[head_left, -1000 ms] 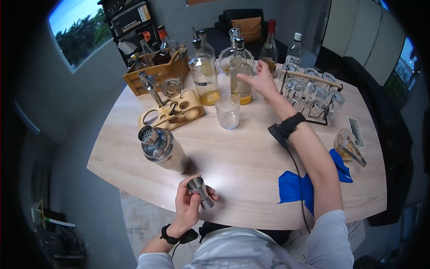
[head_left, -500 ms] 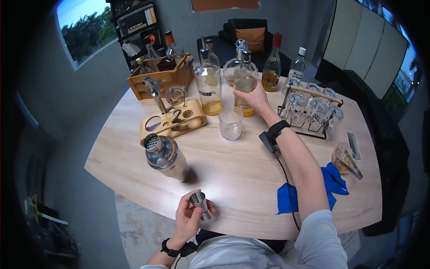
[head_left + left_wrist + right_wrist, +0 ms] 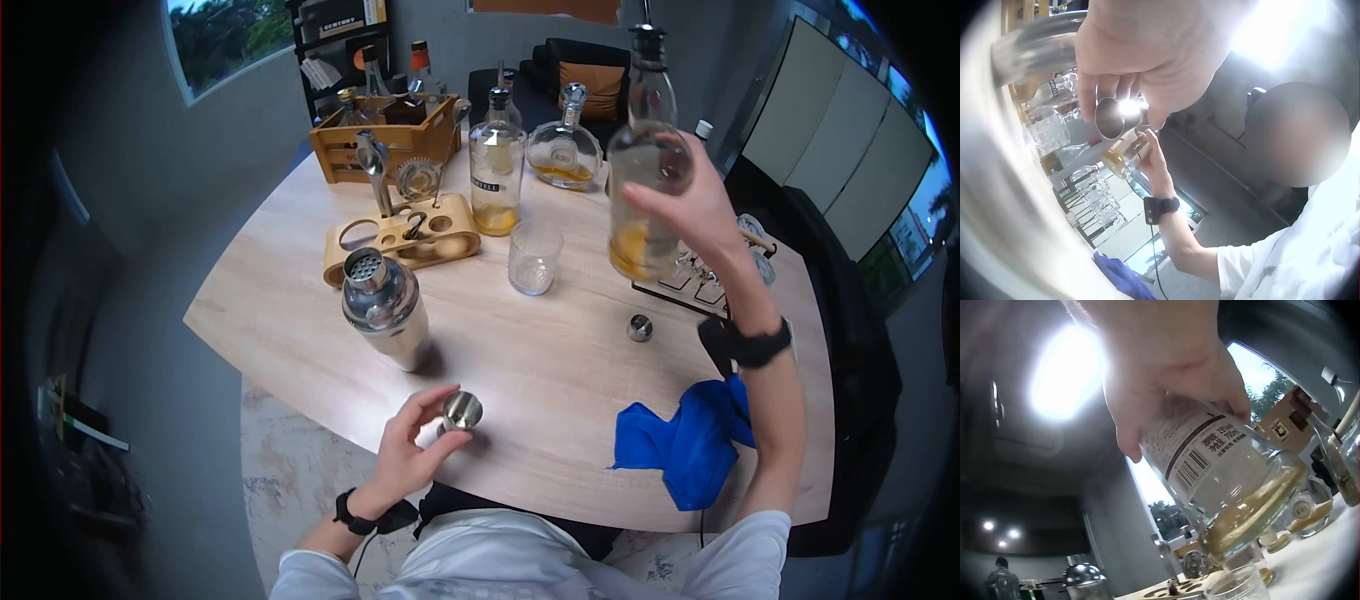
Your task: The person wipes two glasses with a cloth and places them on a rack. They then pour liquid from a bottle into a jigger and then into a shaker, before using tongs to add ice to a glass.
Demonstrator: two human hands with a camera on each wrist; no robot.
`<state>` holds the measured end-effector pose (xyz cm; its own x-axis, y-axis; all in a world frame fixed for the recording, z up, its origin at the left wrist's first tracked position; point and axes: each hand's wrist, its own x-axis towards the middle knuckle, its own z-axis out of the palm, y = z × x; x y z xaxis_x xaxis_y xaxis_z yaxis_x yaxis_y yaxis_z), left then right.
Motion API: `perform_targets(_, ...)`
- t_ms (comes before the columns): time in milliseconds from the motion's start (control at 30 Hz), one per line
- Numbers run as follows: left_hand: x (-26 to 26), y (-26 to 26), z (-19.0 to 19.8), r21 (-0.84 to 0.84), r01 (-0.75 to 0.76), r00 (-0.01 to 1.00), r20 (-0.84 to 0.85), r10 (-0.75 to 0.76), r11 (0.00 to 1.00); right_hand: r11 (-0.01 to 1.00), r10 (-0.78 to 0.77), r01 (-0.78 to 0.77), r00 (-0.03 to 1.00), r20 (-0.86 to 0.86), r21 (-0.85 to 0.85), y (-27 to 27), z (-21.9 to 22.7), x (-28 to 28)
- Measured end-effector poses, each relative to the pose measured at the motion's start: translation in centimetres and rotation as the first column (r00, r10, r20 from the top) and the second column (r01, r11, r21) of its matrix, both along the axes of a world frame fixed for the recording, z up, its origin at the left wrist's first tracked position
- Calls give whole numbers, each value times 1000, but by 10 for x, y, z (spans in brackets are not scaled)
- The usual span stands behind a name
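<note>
My left hand (image 3: 408,448) pinches a steel jigger (image 3: 462,410) between thumb and fingers over the near table edge, its mouth turned up. In the left wrist view the jigger (image 3: 1109,119) shows its round opening. Raised above the table at the right, a clear liquor bottle (image 3: 632,240) is in the grip of my right hand (image 3: 697,205). A dark pourer tops it, and a little amber liquid lies at its bottom. The right wrist view shows the bottle (image 3: 1235,465) tilted, its back label carrying a barcode. A cut-glass tumbler (image 3: 535,262) stands left of the bottle.
A steel cocktail shaker (image 3: 388,315) stands beyond my left hand. Behind it are a wooden bar-tool stand (image 3: 460,240), a wooden crate (image 3: 345,160) of bottles and more liquor bottles. A blue cloth (image 3: 690,445) and a small metal piece (image 3: 640,327) lie at the right.
My right hand closed round the bottle, then lifted it off the table, up and to the right. My left hand turned the jigger so its mouth faces more upward.
</note>
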<state>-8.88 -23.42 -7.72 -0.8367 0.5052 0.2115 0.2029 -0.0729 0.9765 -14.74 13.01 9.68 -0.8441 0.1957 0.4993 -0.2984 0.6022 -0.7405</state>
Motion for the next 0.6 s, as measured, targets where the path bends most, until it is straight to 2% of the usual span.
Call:
perform_targets(67,-4,1,11,-19,-14,999,-39,14,1000,997,43,-46,998,45,66,-10,3,33)
perform_targets(133,-10,4,15,-14,-19,997,-73,18,1000,937,0,-61,985,173,345,-21,-2,62)
perform_targets(167,-13,4,15,-9,-31,997,-69,31,999,934,11,-73,984,177,349,-25,-8,74)
perform_targets(233,-18,4,17,46,6,998,-58,-4,999,862,32,-139,974,223,488,-32,-22,94)
perform_targets(267,-18,5,21,51,6,998,-65,-3,999,859,39,-146,975,220,490,-33,-30,100)
perform_targets(333,-17,6,18,51,-3,997,-77,7,999,769,80,-199,973,217,607,-34,-43,111)
perform_targets(367,-17,6,16,49,-5,996,-87,10,999,767,84,-201,973,216,609,-36,-44,116)
perform_targets(433,-16,7,16,50,-6,996,-94,11,999,682,58,-187,978,202,707,-41,-44,123)
perform_targets(600,-12,5,20,30,-21,992,-123,24,999,632,61,-181,981,185,753,-45,-43,128)
